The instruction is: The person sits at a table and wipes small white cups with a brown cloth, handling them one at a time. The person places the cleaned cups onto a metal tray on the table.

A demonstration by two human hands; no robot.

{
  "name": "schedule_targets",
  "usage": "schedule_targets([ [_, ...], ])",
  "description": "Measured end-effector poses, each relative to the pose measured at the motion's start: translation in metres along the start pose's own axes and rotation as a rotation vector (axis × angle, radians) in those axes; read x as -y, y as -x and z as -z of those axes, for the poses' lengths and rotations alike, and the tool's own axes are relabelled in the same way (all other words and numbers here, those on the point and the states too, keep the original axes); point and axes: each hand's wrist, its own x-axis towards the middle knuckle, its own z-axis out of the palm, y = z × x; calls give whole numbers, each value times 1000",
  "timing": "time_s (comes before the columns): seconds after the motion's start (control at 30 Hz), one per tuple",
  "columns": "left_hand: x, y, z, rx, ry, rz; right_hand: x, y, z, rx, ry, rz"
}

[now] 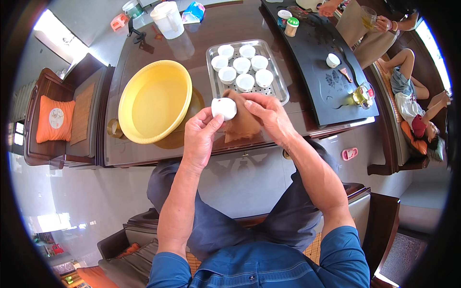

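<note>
A small white teacup (223, 109) is pinched between the thumb and fingers of my left hand (202, 134), tilted over the table's near edge. My right hand (268, 114) grips a brown cloth (242, 120) that hangs down and touches the cup's right side. Just beyond my hands lies a perforated stainless steel tray (280, 94), holding several white teacups (241, 65) with their openings upward. Left of my hands stands a yellow plastic basin (155, 101).
A clear plastic pitcher (166, 19) and a blue tissue pack (193, 12) stand at the back. The black tea tray (324, 86) at right bears a glass pitcher (363, 95) and a cup (332, 60). One person holds a glass vessel (368, 18); another person lies on a bench.
</note>
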Motion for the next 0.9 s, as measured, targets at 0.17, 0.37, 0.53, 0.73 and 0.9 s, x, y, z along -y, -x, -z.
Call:
schedule_targets([
  [0.17, 8, -2, 0, -24, -310, -200, -24, 1, -18, -3, -39, 129],
  [0.37, 11, -5, 1, -94, -471, -296, -9, 4, -15, -3, -126, 25],
  [0.53, 9, -5, 0, -13, -619, -203, -16, 9, -22, -84, 213, 435],
  [0.73, 12, 6, -11, 130, -651, -150, -21, 6, -36, -62, 285, 428],
  [0.9, 9, 9, -13, 226, -950, -443, -21, -6, -14, 91, -205, -131],
])
